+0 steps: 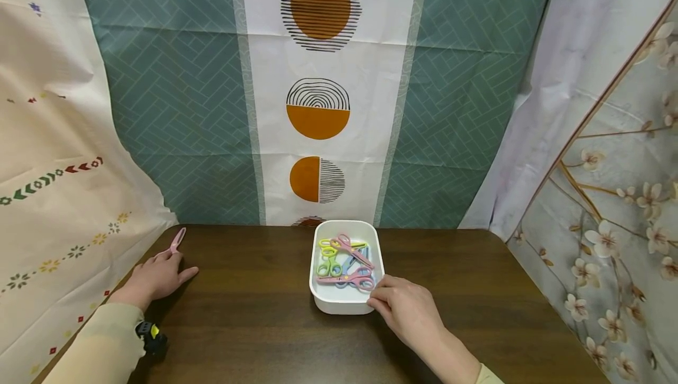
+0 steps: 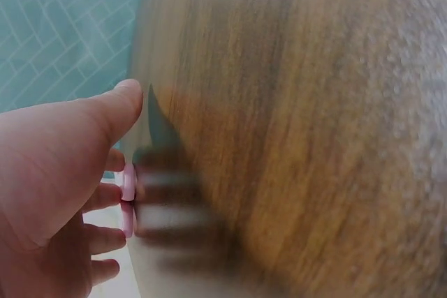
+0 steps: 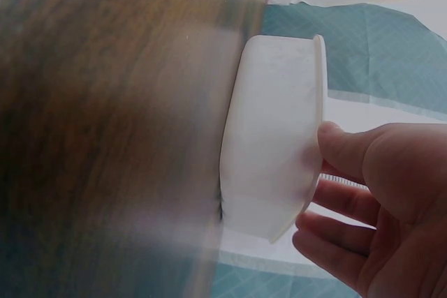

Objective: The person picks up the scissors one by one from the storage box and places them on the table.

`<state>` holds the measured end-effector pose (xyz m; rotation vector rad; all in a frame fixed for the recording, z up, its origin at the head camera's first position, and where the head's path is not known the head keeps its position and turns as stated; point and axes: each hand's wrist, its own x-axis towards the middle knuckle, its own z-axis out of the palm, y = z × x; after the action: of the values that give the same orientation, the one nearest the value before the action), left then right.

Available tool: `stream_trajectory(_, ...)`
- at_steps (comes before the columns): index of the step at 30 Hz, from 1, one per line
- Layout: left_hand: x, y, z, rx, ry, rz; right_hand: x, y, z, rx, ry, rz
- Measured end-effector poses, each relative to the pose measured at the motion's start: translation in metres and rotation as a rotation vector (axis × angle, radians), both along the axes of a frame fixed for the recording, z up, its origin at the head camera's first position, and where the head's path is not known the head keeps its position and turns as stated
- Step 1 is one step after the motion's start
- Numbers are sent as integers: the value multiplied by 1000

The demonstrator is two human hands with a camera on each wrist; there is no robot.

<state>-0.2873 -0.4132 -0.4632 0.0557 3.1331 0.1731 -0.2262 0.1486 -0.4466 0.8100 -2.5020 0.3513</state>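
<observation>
At the table's far left, my left hand (image 1: 158, 278) lies over a pair of pink scissors (image 1: 173, 247), its thumb spread away. The left wrist view shows the fingertips touching a pink handle (image 2: 128, 190); the rest of the scissors is hidden. My right hand (image 1: 406, 306) pinches the near right corner of a white plastic bin (image 1: 344, 308), thumb outside and fingers at the rim. Inside the bin lie several scissors: pink ones (image 1: 346, 280) across the front, another pink pair (image 1: 349, 247) behind, and green ones (image 1: 328, 266) at the left. Blue and yellow pieces show beneath.
The dark wooden table (image 1: 243, 313) spans the space between both hands. A patterned teal and white curtain (image 1: 185, 107) hangs behind it. Cream cloth (image 1: 47, 195) borders the left side and flowered cloth (image 1: 609, 225) the right.
</observation>
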Motion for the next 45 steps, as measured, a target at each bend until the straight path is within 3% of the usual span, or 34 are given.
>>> stream_trajectory(8,4,-3,-4,29,-32,22,0,-2,-2,11,-20,2)
stream_trajectory(20,8,5,-6,36,76,37,1,0,-2,6,-5,-3)
stream_trajectory(28,10,29,2,37,133,24,0,0,-1,1,4,3)
stream_trajectory(45,18,91,14,29,290,-73,1,0,-1,-4,2,1)
